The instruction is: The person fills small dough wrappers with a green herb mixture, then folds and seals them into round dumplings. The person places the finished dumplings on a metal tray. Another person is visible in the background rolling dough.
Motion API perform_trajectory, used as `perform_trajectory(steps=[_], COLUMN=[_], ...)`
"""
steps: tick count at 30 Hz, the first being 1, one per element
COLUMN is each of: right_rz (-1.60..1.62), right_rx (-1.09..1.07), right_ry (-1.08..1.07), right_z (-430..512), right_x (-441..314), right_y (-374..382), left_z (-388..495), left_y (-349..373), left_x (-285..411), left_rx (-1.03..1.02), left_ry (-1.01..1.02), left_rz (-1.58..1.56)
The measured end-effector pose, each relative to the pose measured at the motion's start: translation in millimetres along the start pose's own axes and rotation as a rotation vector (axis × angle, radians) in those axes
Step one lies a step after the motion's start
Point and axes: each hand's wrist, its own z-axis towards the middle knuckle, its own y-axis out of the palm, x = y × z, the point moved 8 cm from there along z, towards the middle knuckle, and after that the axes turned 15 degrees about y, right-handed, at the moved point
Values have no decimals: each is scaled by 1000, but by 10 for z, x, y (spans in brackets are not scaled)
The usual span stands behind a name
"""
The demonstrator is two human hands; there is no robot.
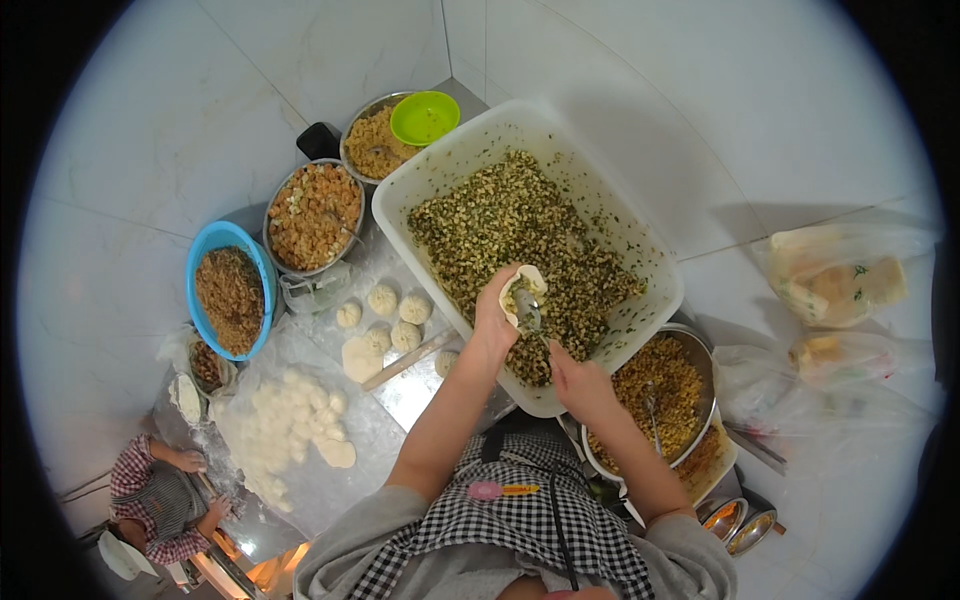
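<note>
My left hand (498, 307) cups a round dough wrapper (533, 274) over a large white plastic tub (660, 279). Chopped green and pale filling (517, 202) covers the tub's floor. In my right hand (581, 375) is the handle of a metal spoon (528, 309), whose bowl presses into the filling inside the wrapper. To the left of the tub stand several pleated buns (382, 300). A flat dough round (361, 363) and a wooden rolling pin (409, 361) lie beside them on the metal table (397, 401).
A blue basin (196, 281) and metal bowls of filling (313, 217) stand at left, a green bowl (424, 118) behind. Many dough pieces (289, 427) lie near a co-worker (161, 495) who holds a rolling pin. Another metal bowl (667, 390) sits by my right arm; plastic bags (840, 285) hang beyond.
</note>
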Motion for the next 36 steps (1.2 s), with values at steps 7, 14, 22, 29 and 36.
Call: perform_trajectory(steps=[7, 14, 22, 29, 36], right_rz=[16, 372, 791, 282, 503], right_rx=[-117, -617, -277, 185, -71], right_ry=[108, 372, 366, -61, 145], right_z=[563, 826, 418, 113, -206], right_x=[392, 497, 425, -126, -5], right_y=[-74, 705, -90, -129, -30], left_z=[108, 53, 42, -159, -274], left_y=[-177, -148, -169, -197, -197], left_x=[233, 411, 154, -193, -74], left_rx=[6, -19, 134, 280, 157], left_ry=[16, 16, 79, -36, 102], left_rz=[-170, -104, -94, -282, -143])
